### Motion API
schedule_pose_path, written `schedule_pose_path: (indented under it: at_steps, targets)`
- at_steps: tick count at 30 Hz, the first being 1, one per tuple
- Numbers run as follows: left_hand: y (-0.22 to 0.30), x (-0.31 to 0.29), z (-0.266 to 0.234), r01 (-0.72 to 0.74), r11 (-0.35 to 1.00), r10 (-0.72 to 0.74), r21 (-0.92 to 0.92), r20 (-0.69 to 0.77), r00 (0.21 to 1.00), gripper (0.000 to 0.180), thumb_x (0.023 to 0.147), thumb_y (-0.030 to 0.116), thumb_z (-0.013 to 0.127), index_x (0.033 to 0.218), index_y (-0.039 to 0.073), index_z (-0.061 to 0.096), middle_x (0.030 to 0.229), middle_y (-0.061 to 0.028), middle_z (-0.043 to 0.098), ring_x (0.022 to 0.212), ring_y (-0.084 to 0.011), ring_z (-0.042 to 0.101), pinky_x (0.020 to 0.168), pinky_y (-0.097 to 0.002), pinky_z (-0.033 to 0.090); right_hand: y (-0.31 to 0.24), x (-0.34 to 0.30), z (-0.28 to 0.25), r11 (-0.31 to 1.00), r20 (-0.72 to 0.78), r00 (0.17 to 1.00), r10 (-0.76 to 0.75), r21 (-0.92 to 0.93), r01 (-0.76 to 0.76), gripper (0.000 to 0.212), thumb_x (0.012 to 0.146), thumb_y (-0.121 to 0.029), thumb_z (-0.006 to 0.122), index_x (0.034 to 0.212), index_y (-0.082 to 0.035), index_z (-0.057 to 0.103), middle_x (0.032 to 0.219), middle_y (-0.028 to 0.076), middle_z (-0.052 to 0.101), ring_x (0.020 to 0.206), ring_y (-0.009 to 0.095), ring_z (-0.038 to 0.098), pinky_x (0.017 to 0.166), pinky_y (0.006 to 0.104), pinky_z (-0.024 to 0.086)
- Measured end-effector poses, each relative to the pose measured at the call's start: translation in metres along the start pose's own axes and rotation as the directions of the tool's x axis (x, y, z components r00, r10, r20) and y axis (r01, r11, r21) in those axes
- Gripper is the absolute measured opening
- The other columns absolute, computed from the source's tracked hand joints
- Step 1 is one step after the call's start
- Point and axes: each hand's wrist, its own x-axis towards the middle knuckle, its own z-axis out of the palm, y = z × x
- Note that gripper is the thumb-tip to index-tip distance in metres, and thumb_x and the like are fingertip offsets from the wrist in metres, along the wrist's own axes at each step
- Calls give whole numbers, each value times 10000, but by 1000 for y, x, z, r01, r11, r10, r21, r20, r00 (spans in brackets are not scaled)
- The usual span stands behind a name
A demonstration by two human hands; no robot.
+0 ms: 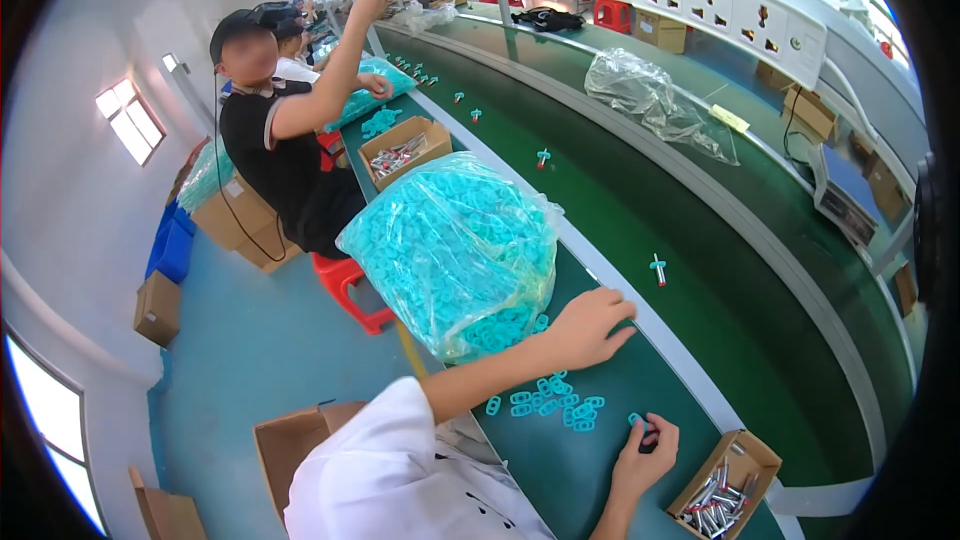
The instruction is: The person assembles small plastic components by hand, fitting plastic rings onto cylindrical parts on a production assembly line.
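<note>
Left hand (pixel 592 328): extended over the edge of the surface (pixel 545 460) nearest the green belt (pixel 610 210); thumb and fingers apart, nothing seen in the grasp. Right hand (pixel 648 448): fingertips closed on a teal piece (pixel 635 419), located between the loose teal pieces (pixel 582 410) and a cardboard box (pixel 764 455) of silver tubes (pixel 715 510). A filled clear bag (pixel 455 250) lies beyond the left forearm.
</note>
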Motion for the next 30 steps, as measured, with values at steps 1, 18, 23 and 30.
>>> schedule_pose_path:
  at_steps: [1,18,23,30]
  targets:
    - [3,-18,-7,28,999,-27,37,-6,1000,243,834,129,730,1049,67,635,1014,-117,614,988,-333,603,821,-443,499,-3,-1,3,1000,6,1000,13,-7,-13,152,806,46,692,948,10,650,791,69,571,643,169,487,605,292,404]
    - [2,-155,-38,138,983,-140,120,5,990,484,838,163,750,1304,131,625,1459,-178,478,1340,-367,484,921,-456,467,-8,2,-3,976,-29,975,219,-11,-219,178,927,-40,682,1093,23,663,950,129,677,783,171,626,680,265,509]
    - [-11,-128,-18,127,992,-127,-10,-208,970,422,825,130,755,1233,111,648,1254,-124,575,1132,-335,585,850,-429,475,28,0,11,945,78,970,231,221,-242,276,984,-31,590,1252,37,581,975,62,604,838,100,570,734,228,468]
    - [27,-66,-2,158,799,-83,-581,153,985,264,830,78,742,1080,31,674,1036,-143,633,912,-301,649,733,-402,521,-27,9,12,920,84,973,213,318,-229,267,980,-28,597,1237,38,583,1009,75,604,902,111,591,820,242,497]
